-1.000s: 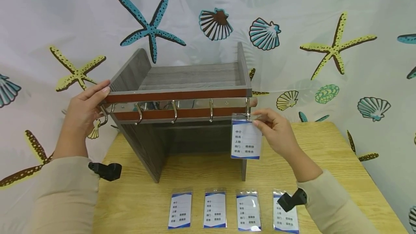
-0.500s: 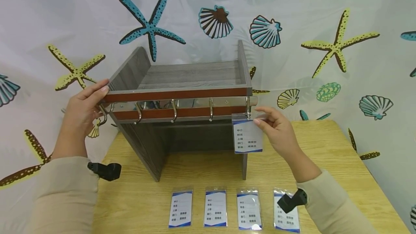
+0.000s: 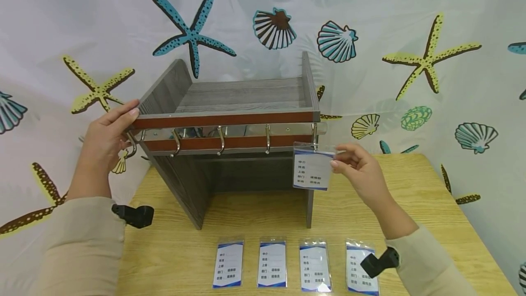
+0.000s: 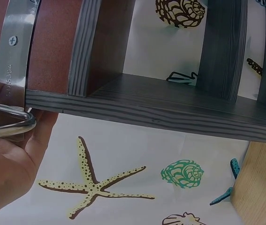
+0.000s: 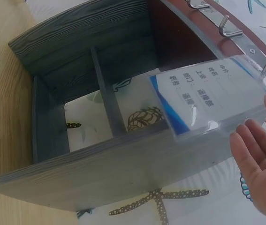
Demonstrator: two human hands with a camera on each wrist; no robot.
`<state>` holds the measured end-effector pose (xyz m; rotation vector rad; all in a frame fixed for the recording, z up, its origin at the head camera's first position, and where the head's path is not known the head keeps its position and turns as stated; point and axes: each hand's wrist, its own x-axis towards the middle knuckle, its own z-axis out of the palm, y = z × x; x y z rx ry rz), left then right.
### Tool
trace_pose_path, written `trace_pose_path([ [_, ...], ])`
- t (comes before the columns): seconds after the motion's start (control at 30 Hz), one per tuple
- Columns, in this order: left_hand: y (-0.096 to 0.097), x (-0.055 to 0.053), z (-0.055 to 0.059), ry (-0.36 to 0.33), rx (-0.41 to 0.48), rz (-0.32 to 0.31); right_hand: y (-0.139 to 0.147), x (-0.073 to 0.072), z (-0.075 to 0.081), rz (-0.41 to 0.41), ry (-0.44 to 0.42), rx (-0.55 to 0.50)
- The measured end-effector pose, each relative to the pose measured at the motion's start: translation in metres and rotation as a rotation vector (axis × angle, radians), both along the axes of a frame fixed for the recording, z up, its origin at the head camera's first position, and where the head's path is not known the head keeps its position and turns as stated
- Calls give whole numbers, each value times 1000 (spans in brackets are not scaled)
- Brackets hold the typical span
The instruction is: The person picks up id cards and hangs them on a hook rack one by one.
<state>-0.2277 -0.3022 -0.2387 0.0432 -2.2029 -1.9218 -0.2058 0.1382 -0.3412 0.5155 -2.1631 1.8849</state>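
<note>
A grey wooden shelf (image 3: 242, 97) carries a metal hook rail (image 3: 246, 130) along its reddish-brown front. My left hand (image 3: 104, 138) holds the shelf's front left corner; in the left wrist view its fingers (image 4: 43, 136) reach behind the board by the end hook (image 4: 18, 123). A clear-sleeved badge (image 3: 312, 170) with blue-edged white paper hangs at the rightmost hook (image 3: 314, 136). Beside the badge's right edge is my right hand (image 3: 361, 172), with its fingers loosely bent. In the right wrist view the fingertips (image 5: 239, 136) lie just off the badge (image 5: 208, 96).
On the wooden table (image 3: 411, 204) several more badges lie in a row in front of the shelf, among them a left one (image 3: 228, 264) and a right one (image 3: 357, 259), partly covered by the wrist camera (image 3: 380, 261). A cloth (image 3: 370, 3) with starfish and shells hangs behind.
My right hand has drawn back to the right and slightly down from the hook, letting go of the badge, which stays hanging there. The left hand has kept its place on the shelf.
</note>
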Motion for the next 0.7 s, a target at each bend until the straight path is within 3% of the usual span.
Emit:
trace_pose_path([
  [0.33, -1, 0, 0, -6, -3, 10, 13, 9, -18, -26, -70, 48],
  [0.7, -1, 0, 1, -16, 5, 6, 26, 21, -50, -28, -174, 99],
])
